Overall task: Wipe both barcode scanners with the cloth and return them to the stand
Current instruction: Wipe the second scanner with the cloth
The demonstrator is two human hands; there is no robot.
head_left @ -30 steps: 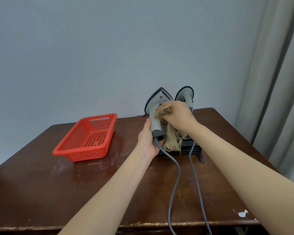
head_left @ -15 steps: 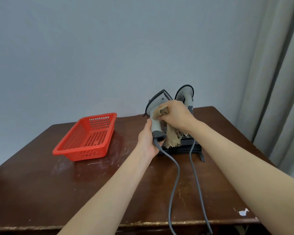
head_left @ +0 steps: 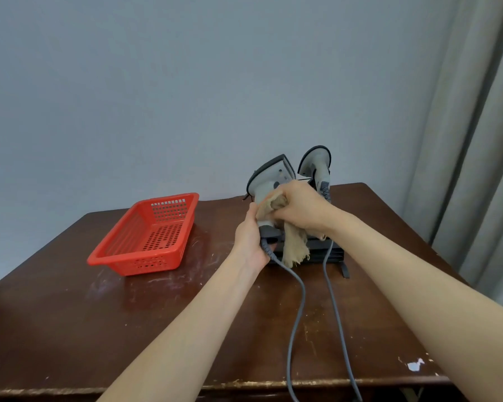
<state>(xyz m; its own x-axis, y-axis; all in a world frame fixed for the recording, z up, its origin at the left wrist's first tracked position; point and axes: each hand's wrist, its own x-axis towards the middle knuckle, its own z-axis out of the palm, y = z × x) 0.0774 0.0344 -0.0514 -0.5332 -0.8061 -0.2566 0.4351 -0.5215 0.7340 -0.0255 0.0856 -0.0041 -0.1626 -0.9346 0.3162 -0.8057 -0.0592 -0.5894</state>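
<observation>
Worktop of dark wood carries a red plastic basket on the left and a black stand at the back right. The first barcode scanner is out of the stand, upright just in front of it, with the left grip clenched round its handle above the cable. The second barcode scanner sits in the stand, head up. The tan cloth is bunched in the right grip, which clasps it against the first scanner's neck. Wiping of the first looks under way and its return is left to do. Whether the second has been wiped, I cannot tell.
</observation>
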